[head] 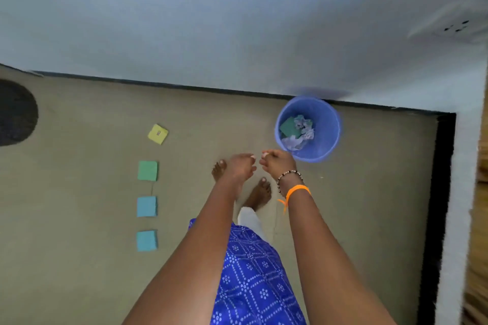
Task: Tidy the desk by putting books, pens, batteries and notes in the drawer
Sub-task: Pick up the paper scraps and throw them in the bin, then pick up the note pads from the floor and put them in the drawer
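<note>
In the head view, 4 note pads lie in a column on the floor (79, 192), well left of both hands: yellow note pad (158, 134), green note pad (147, 170), 2 blue note pads (146, 206). The left hand (241, 165) is relaxed, holding nothing. The right hand (277, 162) is curled beside the blue bin (327, 124); if it pinches something I cannot tell.

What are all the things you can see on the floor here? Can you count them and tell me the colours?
sticky note pads: four on the floor in a line; one yellow, one green, two blue
bin: one, blue, by the wall; crumpled paper and a green piece inside
mat: one, dark, far left edge
wall socket: one, white, blurred
bare feet: two, on the floor
left hand: fingers relaxed, holding nothing
right hand: fingers curled, next to the bin; contents unclear; bead bracelet and orange band on the wrist
</note>
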